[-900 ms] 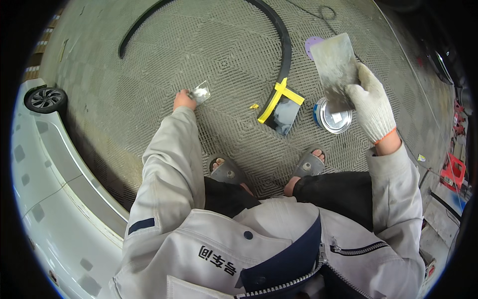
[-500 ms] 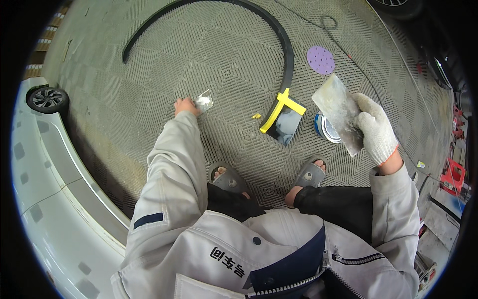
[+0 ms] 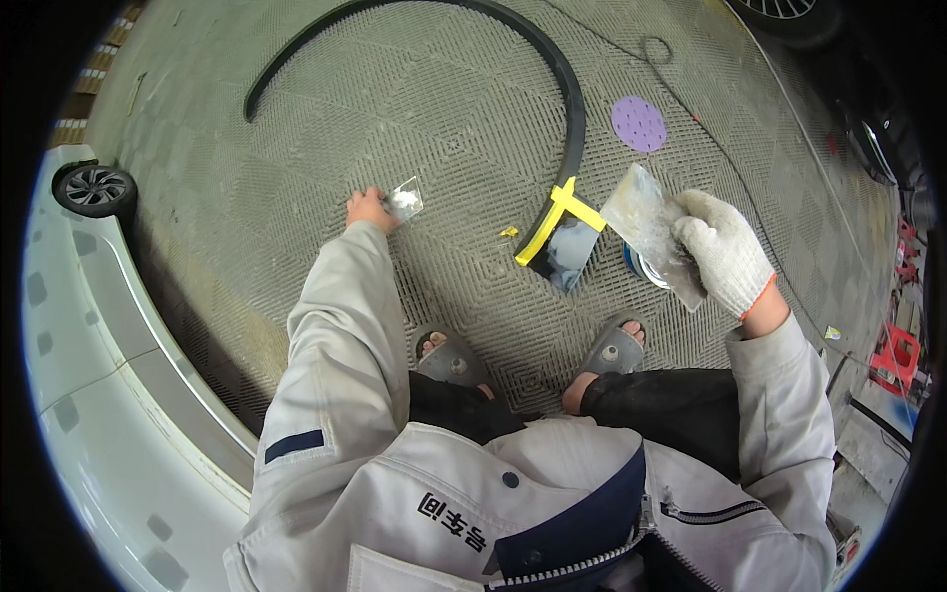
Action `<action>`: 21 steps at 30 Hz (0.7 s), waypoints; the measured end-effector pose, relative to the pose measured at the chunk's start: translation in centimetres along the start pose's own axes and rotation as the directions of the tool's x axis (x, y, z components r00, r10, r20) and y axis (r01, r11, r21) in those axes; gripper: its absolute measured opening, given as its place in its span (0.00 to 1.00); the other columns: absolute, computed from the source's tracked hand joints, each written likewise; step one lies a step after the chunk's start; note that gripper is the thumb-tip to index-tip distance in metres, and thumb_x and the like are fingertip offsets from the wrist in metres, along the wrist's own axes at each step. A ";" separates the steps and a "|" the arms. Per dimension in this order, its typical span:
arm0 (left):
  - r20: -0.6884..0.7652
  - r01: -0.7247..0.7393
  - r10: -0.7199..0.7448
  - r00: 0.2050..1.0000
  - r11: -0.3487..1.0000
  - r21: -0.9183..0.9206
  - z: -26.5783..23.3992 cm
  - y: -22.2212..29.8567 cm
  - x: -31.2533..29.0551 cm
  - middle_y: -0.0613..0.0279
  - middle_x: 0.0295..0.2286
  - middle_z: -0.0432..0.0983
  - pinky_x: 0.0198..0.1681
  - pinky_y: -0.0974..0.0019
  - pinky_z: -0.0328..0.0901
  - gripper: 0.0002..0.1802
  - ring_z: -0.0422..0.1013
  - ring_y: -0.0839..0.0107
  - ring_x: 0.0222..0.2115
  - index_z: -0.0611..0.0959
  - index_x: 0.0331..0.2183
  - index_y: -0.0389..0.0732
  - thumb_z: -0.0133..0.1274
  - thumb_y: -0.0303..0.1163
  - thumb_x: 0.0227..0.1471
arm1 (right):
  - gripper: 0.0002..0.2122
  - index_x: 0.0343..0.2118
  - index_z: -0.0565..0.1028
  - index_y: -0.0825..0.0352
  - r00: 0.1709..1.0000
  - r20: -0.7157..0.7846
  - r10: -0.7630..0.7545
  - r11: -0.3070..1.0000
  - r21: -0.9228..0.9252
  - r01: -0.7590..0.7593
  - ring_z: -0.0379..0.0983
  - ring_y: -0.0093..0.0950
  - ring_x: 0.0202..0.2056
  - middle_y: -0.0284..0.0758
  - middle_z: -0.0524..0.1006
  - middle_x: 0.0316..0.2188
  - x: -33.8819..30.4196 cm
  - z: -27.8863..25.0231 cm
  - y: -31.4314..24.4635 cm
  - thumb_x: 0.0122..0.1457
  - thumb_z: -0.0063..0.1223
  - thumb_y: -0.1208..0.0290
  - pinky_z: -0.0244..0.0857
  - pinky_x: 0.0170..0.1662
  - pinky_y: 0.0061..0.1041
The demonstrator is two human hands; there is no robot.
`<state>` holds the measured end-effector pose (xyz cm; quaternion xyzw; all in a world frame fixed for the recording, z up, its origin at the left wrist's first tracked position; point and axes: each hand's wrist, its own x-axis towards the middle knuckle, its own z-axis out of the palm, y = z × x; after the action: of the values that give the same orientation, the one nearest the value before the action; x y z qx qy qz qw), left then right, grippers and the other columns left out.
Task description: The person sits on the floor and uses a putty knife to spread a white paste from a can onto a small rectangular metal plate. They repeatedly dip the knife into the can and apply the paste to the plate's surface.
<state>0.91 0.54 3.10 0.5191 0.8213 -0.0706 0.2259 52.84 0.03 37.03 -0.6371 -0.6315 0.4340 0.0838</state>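
My bare left hand [image 3: 368, 210] is closed on a small clear plastic spreader [image 3: 405, 200] with a white smear on its blade. My right hand [image 3: 728, 255], in a white knitted glove, grips a smeared, translucent flat plate [image 3: 641, 209] by its near right side, tilted. Behind that plate a blue-rimmed can [image 3: 632, 262] is mostly hidden. A long curved black trim strip [image 3: 574, 109] lies on the floor between my hands. Yellow masking tape [image 3: 538, 235] runs along its near end, beside a dark sheet [image 3: 592, 242] and a whitish-grey patch [image 3: 567, 252].
A purple sanding disc [image 3: 639, 123] lies beyond my right hand, near a thin cable [image 3: 725, 153]. A scrap of yellow tape [image 3: 509, 232] is on the ribbed floor [image 3: 454, 143]. A pale car [image 3: 148, 395] stands left, a red stool [image 3: 896, 357] right.
My right hand has shifted a little to the left with the plate, which now covers more of the can and reaches the tape's edge. My left hand has barely moved.
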 end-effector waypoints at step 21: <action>0.304 0.038 0.267 0.915 0.690 -0.722 -14.3 12.0 -0.6 0.59 0.42 0.86 0.48 0.61 0.77 0.26 0.82 0.67 0.43 0.86 0.49 0.34 0.69 0.46 0.59 | 0.15 0.54 0.76 0.76 0.993 -0.104 -0.051 0.774 0.624 0.105 0.79 0.25 0.44 0.38 0.82 0.46 5.1 0.6 -1.1 0.71 0.56 0.70 0.74 0.50 0.25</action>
<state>7.49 10.45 17.46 0.4171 0.6874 0.1678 0.5704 50.74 4.45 35.13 -0.5630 -0.4723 0.5898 0.3349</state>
